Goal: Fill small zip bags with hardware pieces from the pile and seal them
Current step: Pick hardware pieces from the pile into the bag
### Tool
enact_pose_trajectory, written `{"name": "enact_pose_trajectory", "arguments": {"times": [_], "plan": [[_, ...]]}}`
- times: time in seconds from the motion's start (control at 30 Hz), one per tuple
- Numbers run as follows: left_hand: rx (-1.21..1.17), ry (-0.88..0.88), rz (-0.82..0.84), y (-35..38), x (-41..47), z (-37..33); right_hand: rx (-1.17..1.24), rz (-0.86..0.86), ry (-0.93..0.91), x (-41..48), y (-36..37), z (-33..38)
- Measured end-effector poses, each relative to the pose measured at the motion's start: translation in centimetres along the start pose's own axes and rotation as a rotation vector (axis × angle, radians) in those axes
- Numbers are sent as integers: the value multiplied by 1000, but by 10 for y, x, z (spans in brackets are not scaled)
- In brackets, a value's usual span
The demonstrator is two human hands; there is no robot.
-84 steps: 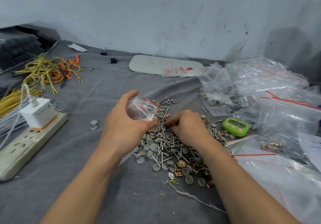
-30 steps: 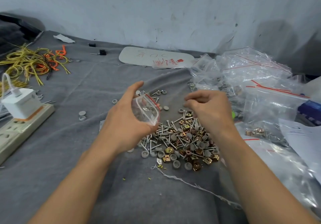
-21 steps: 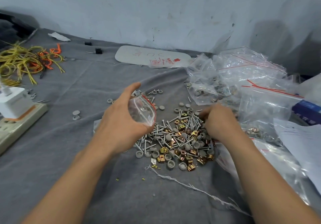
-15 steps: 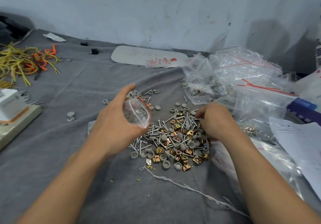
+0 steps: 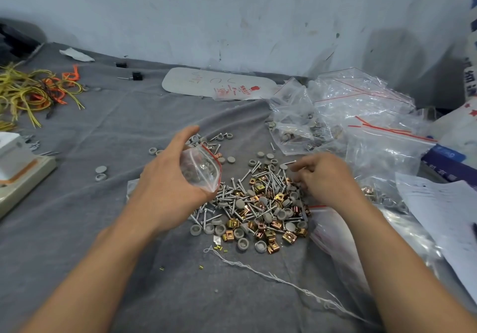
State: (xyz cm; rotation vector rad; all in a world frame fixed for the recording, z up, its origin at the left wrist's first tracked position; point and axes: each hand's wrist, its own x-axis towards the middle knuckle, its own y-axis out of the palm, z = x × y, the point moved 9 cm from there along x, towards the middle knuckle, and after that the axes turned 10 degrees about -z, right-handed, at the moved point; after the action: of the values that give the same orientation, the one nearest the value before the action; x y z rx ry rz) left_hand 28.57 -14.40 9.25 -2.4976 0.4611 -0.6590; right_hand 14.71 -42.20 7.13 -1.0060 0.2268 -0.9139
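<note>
My left hand (image 5: 165, 188) grips a small clear zip bag (image 5: 202, 168) with a red seal strip, its mouth open toward the right; a few grey pieces show inside. Just right of and below the bag, a pile of hardware (image 5: 260, 203) lies on the grey cloth: screws, grey round caps and brass clips. My right hand (image 5: 325, 180) is down on the pile's far right edge, fingers curled onto pieces there. Its thumb is hidden.
A heap of clear zip bags (image 5: 361, 126) fills the right side, some holding hardware. Papers (image 5: 438, 211) and a blue box (image 5: 449, 162) lie at far right. A power strip (image 5: 23, 177) and yellow-orange wires (image 5: 33, 92) sit left. A white string (image 5: 278, 278) trails across the near cloth.
My right hand rose toward the bag, then dropped back onto the pile's right edge and has stayed there. My left hand keeps holding the open bag. The view drifted right.
</note>
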Motion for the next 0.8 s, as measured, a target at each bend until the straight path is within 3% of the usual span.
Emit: {"name": "enact_pose_trajectory", "arguments": {"times": [0.27,0.6,0.8], "plan": [[23,4,7,-1,2,2,-196,152,-23,-4,14,10],[37,18,4,1,3,4,-254,179,-141,-4,26,26],[23,4,-14,0,4,5,-35,-22,-138,4,17,42]]}}
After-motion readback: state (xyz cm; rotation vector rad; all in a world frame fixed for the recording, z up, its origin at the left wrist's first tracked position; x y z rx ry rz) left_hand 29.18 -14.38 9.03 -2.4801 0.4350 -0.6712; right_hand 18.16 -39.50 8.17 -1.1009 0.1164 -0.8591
